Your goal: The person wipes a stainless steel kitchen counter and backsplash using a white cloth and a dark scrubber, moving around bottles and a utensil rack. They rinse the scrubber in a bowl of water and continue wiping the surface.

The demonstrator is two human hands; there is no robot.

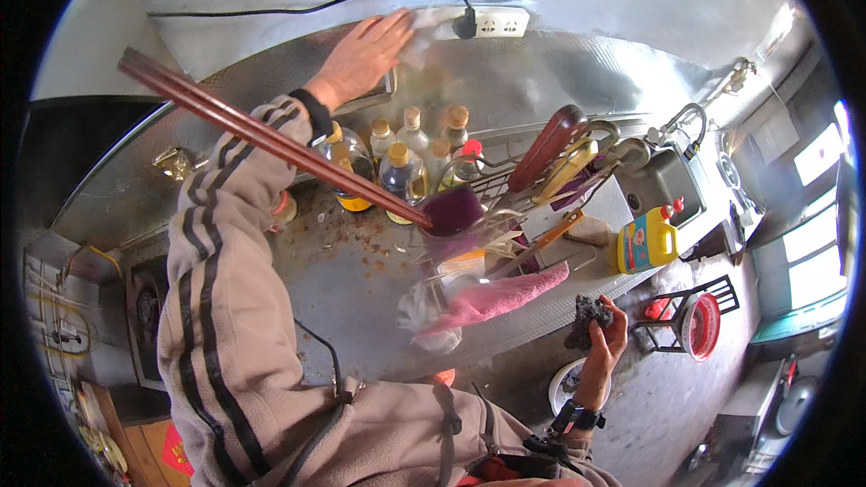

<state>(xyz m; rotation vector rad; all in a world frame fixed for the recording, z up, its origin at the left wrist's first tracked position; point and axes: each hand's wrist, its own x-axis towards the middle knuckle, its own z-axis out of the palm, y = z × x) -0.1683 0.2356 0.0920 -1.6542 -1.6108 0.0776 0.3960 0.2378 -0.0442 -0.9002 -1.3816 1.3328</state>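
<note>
Nearest, the right hand (603, 332) was curled closed around a dark scouring pad (590, 313), held just off the near edge of the metal counter (361, 298), to the right. On the counter's near rim a pink cloth (505, 296) lay draped beside a crumpled clear plastic bag (424, 317). Further in, a wire dish rack (505, 216) held a purple spatula (451, 210) and a cleaver with a reddish-brown handle (548, 146). Right of the rack stood a yellow detergent bottle (646, 242) with a red cap, and beyond it a small steel sink (663, 182) with its tap. Left of the rack, a cluster of oil and sauce bottles (406, 158) stood against the back of the counter, with crumbs scattered in front of them. Farthest away, the left hand (363, 59) reached up to the foil-covered wall (559, 81), fingers spread flat, pressing a pale cloth (417, 36) against it, just left of a white power strip (494, 23) with a black plug.
</note>
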